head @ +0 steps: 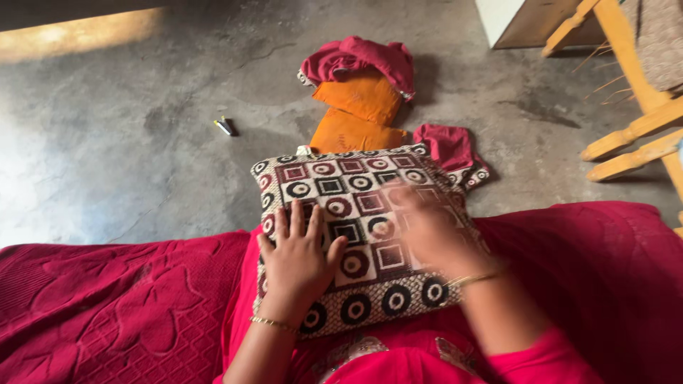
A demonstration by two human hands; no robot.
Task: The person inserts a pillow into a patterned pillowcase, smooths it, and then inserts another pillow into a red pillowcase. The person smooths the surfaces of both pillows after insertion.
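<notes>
- Far to my left a red embossed bedspread (107, 306) covers the bed I sit on, and beyond its edge lies the grey concrete floor (128, 163).
- On that floor, well apart from everything else, lies a small dark object with a yellow tip (224, 126) — too small for me to tell what it is.
- My left hand (297, 257) lies flat on the patterned cushion (348, 192), fingers spread and unclenched, palm pressing its near-left part; it grasps nothing. A thin gold bangle (274, 324) sits on that wrist.
- The cushion rests on my lap at the bed's edge, its far side reaching out over the floor. Its cover shows squares and rings in maroon, black and cream.
- Beyond the cushion, on the floor, lie two orange cushion inners (358, 114), one partly tucked into a crumpled maroon cover (363, 58).
- My right hand (427, 227) is on the cushion's right half, but it is blurred — I cannot tell whether it grips the cloth or only lies on it.
- Just right of the cushion's far corner lies another maroon cover (449, 148) with a patterned edge.
- At the far right stands a yellow wooden frame (633, 85).
</notes>
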